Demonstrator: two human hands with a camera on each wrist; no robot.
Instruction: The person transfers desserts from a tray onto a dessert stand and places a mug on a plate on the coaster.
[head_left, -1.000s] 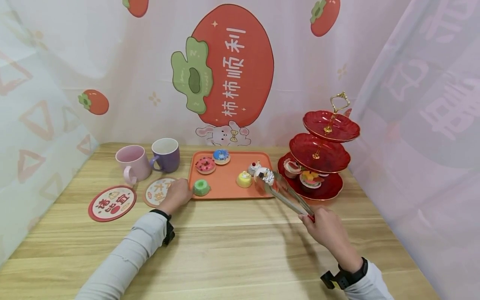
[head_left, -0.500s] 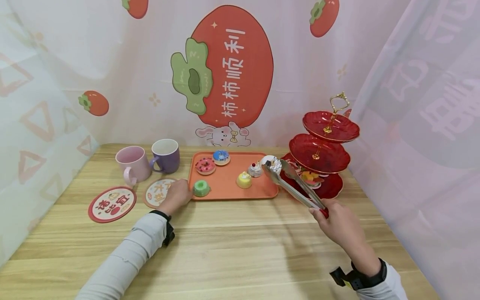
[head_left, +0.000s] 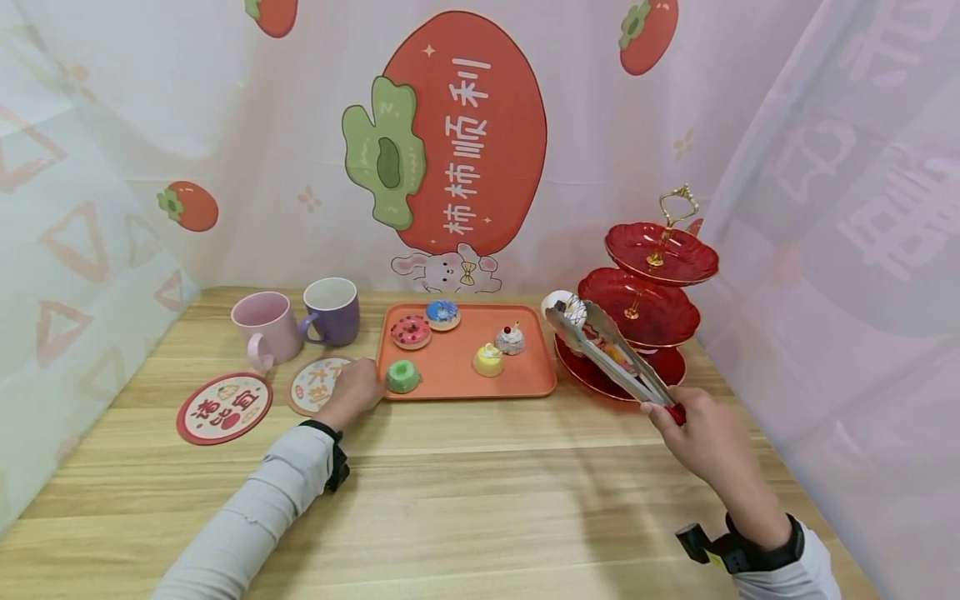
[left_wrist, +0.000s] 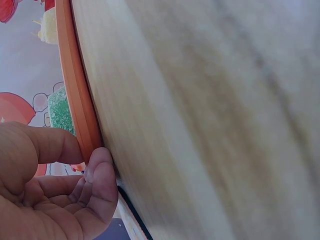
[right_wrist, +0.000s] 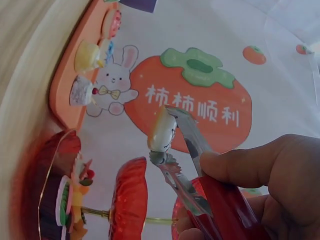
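Note:
In the head view, my right hand (head_left: 708, 442) grips metal tongs (head_left: 615, 360) with red handles. Their tips clasp a white donut (head_left: 557, 305) with dark icing lines. The donut is raised, at the left side of the tiered stand (head_left: 636, 321); the right wrist view shows it held edge-on between the tips. My left hand (head_left: 354, 390) pinches the near left corner of an orange tray (head_left: 442, 362), thumb and fingers on its rim in the left wrist view. On the tray lie a pink donut (head_left: 411, 332), a blue donut (head_left: 443, 314), a green cake (head_left: 402, 376), a yellow cake (head_left: 489, 360) and a cherry-topped cake (head_left: 510, 339).
The red glass stand has three tiers and a gold handle; cupcakes sit on its bottom plate, partly behind the tongs. To the left are a pink mug (head_left: 267, 327), a purple mug (head_left: 332, 312) and round coasters (head_left: 225, 407). A printed curtain (head_left: 247, 133) hangs behind.
The right hand has lifted the white donut off the tray with the tongs and carried it up and right toward the stand. The left hand stays at the tray's corner.

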